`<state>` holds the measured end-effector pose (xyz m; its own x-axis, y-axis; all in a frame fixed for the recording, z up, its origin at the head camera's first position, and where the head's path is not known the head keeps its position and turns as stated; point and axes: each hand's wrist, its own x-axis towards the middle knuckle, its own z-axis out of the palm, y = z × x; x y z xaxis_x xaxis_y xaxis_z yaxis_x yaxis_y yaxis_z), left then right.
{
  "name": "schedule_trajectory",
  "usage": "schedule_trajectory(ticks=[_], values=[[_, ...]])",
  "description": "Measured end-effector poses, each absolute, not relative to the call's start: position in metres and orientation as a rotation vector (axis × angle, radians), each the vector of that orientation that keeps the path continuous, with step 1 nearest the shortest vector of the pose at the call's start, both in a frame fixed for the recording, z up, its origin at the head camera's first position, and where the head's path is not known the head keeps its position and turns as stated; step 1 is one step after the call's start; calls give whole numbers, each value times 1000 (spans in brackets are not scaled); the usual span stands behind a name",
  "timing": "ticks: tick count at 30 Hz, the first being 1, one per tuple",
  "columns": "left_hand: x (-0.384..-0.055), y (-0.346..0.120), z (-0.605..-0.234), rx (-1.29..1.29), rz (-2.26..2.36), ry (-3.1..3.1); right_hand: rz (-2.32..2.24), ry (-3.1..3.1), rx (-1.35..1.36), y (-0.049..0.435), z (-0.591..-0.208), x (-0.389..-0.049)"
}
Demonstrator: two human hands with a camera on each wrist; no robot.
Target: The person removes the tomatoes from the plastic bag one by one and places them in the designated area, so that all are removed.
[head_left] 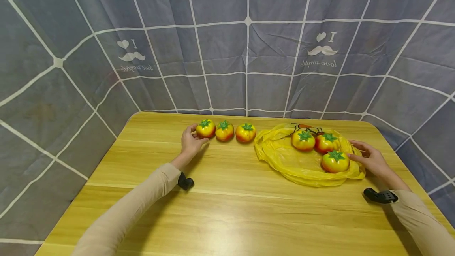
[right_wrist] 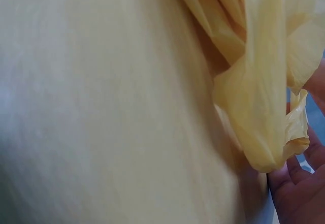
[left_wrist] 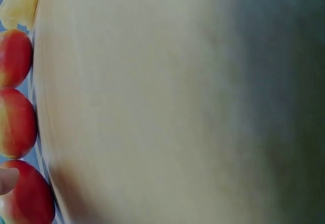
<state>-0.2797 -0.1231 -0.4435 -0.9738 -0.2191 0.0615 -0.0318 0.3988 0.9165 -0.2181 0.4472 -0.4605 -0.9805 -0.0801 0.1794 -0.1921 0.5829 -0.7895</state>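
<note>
Holding the leftmost fruit, left hand (table edge just beyond).

One bag bears three fruits, with three more left of it; two hands and two wristbands flank it; one table beneath.

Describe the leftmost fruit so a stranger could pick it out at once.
On the wooden table, left of the yellow plastic bag, three red-and-yellow fruits with green tops sit in a row. The leftmost fruit is at the end farthest from the bag. Unlike its neighbours, it is held by the left hand.
</note>
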Motion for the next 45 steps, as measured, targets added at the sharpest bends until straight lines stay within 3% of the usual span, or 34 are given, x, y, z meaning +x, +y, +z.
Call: schedule_trajectory(ticks=[30,45], values=[[-262,-122,-429,125,-1672,-2346,1371,-2709,199,447,-459,-216],[-251,-98,-412,20,-1787,-2297,1347,-2729,167,445,-458,-216]])
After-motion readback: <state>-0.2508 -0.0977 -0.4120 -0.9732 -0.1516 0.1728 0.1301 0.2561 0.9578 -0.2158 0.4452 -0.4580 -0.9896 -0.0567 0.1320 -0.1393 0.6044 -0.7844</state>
